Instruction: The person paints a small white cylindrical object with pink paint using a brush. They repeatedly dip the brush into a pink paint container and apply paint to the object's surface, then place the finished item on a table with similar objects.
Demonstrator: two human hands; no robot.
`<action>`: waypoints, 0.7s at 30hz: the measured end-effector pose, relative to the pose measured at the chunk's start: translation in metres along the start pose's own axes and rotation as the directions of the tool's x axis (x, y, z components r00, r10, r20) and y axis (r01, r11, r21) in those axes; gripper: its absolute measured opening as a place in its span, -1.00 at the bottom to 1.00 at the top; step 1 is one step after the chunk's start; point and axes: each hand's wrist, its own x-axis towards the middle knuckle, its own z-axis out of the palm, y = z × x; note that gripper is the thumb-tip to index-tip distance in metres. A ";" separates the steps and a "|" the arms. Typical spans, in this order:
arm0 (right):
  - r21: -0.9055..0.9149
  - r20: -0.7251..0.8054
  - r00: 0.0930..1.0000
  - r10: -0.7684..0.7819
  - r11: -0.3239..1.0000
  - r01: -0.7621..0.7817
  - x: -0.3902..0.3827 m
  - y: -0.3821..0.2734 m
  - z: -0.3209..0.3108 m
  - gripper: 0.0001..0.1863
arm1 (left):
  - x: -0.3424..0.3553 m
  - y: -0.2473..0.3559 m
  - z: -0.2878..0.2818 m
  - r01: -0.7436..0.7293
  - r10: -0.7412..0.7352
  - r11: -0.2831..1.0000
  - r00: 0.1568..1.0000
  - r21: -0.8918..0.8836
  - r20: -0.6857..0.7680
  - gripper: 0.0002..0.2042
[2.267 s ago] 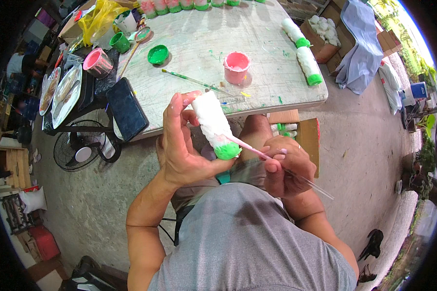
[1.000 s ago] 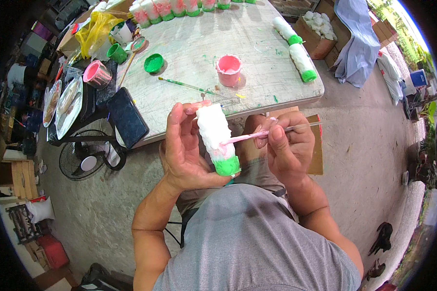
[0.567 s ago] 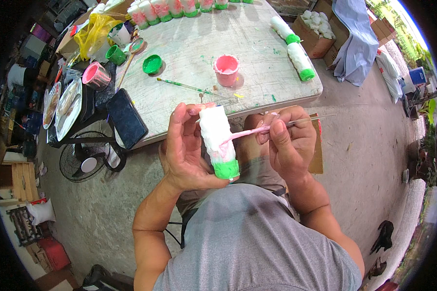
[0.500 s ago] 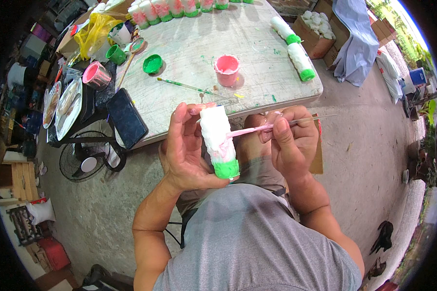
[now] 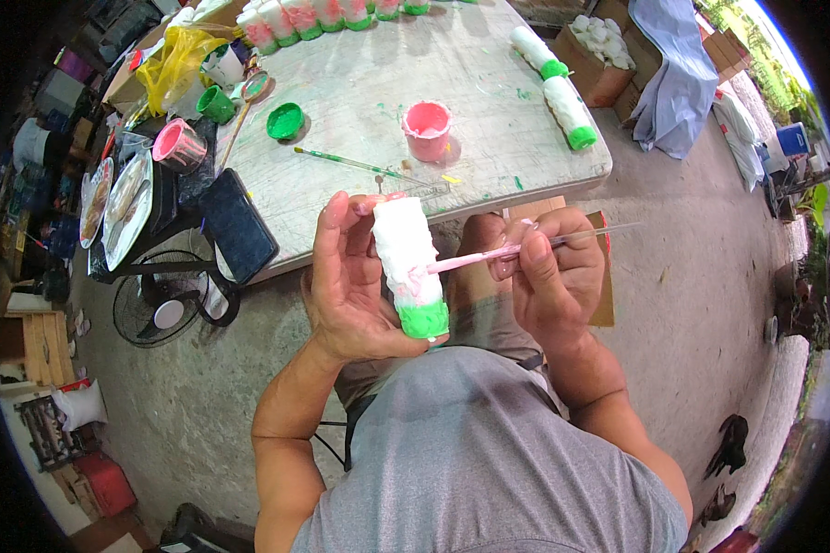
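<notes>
My left hand [image 5: 346, 286] holds a bumpy white cylinder [image 5: 403, 238] by its two ends, fingers at the top and thumb under its green-painted base. Pink paint marks the cylinder just above the green. In my right hand [image 5: 555, 267] is a thin paintbrush [image 5: 475, 257], coated pink toward its tip, pinched between thumb and fingers. Its tip touches the pink patch on the cylinder's side. Beyond my hands, a pink paint cup [image 5: 427, 134] stands on the white table [image 5: 360, 92]. A second brush [image 5: 360, 164] with a green-stained handle lies near the table's front edge.
Similar painted cylinders [image 5: 327, 17] stand in a row at the far edge; two cylinders [image 5: 568, 111] lie at the right. Green paint lid [image 5: 285, 121], green cup [image 5: 216, 104], pink can [image 5: 179, 146] and dark phone [image 5: 239, 226] are at left. A fan [image 5: 161, 304] stands below.
The cylinder has shifted slightly left and up with my left hand. The brush tip stays against its pink patch, its angle slightly changed.
</notes>
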 end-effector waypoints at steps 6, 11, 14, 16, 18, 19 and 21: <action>-0.017 -0.031 0.999 -0.011 1.000 0.010 0.000 0.003 -0.005 -0.84 | 0.003 0.001 0.000 -0.022 0.022 1.000 0.999 0.019 0.025 0.39; -0.040 0.011 1.000 0.014 0.999 -0.013 0.001 -0.004 0.002 -0.84 | 0.006 -0.003 -0.004 -0.071 0.065 0.996 0.993 0.059 0.094 0.35; -0.072 -0.004 1.000 -0.026 0.997 0.025 0.002 0.000 -0.001 -0.85 | 0.006 -0.002 -0.003 -0.083 0.075 0.993 0.993 0.089 0.095 0.34; -0.078 0.014 0.999 -0.047 0.996 0.048 0.002 -0.001 -0.005 -0.85 | 0.006 -0.002 -0.004 -0.063 0.050 0.989 0.994 0.135 0.097 0.33; -0.124 0.062 0.994 -0.087 0.988 0.094 0.002 -0.002 -0.007 -0.86 | 0.004 -0.001 -0.006 -0.043 0.025 0.982 0.995 0.185 0.099 0.31; -0.164 0.102 0.988 -0.114 0.978 0.130 0.002 -0.002 -0.007 -0.86 | 0.003 0.000 -0.007 -0.032 0.011 0.977 0.995 0.210 0.100 0.29; -0.258 0.142 0.981 -0.128 0.953 0.162 0.002 -0.005 -0.007 -0.85 | 0.003 0.006 -0.010 -0.001 -0.041 0.945 0.992 0.328 0.120 0.26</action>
